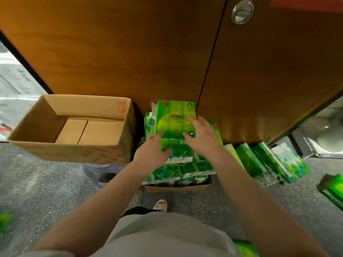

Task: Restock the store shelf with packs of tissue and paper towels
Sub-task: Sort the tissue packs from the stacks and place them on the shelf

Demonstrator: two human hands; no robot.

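Note:
A green tissue pack (174, 121) stands on top of a pile of green packs (183, 171) that fills a low cardboard box (178, 188) against the wooden cabinet. My left hand (152, 154) grips the pack's lower left corner, thumb on its front. My right hand (202, 138) lies on the pack's right side with its fingers spread over the front. More green packs (265, 162) lean in a row on the floor to the right.
An open cardboard box (74, 130) with nothing inside sits raised at the left. Wooden cabinet doors (130, 52) with a round metal pull (242, 12) fill the top. Loose green packs (332, 188) lie at the right edge. My foot (160, 204) is on the speckled floor.

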